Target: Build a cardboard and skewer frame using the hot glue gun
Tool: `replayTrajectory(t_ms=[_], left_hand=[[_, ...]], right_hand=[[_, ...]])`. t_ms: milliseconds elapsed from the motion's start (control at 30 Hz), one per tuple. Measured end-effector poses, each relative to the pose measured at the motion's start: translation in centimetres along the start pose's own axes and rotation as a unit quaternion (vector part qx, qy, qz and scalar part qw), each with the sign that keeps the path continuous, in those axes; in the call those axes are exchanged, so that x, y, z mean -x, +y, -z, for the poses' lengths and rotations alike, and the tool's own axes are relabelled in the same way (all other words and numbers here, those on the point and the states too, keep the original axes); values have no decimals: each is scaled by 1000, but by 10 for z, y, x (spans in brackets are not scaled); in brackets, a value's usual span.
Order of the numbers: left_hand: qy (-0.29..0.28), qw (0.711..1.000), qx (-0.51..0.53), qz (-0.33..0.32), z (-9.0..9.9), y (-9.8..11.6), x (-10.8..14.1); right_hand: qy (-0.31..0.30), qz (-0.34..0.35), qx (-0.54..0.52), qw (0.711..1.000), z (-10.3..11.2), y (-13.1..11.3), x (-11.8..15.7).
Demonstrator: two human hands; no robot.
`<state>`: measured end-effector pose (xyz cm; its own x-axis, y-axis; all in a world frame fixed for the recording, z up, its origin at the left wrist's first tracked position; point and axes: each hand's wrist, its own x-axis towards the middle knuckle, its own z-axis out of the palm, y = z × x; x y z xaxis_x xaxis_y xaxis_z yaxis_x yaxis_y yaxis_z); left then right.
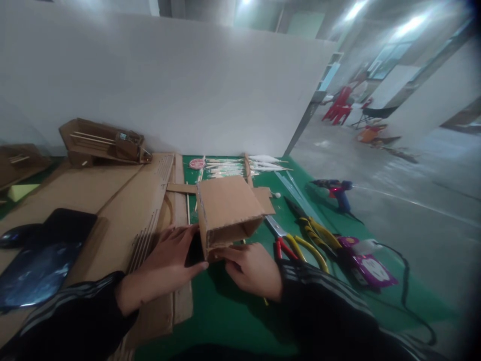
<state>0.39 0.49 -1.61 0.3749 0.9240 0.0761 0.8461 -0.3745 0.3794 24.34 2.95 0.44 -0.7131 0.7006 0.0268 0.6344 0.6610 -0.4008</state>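
Box sat between two hands

The cardboard box stood on the green worktop, just beyond and between the hands, its open side facing them. The left hand was spread wide, fingertips at the box's left wall and thumb by its near lower corner. The right hand was partly curled, fingers at the near lower edge; whether it gripped anything, one cannot tell.

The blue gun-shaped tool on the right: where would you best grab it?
Probably by its blue handle, coming from the near side: it slants toward the camera, while the dark front end points left, clear of that grip.
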Motion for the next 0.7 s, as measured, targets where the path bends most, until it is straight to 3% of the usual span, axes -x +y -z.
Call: replayTrajectory(t_ms=[533, 700], left_hand=[[7, 1000, -10, 4, -1, 1, 0], [0, 1000, -5, -1, 2, 3, -1]], right_hand=[[-2, -68, 47, 997, 3, -5, 1], [-29, -39, 49, 998, 3, -4, 0]])
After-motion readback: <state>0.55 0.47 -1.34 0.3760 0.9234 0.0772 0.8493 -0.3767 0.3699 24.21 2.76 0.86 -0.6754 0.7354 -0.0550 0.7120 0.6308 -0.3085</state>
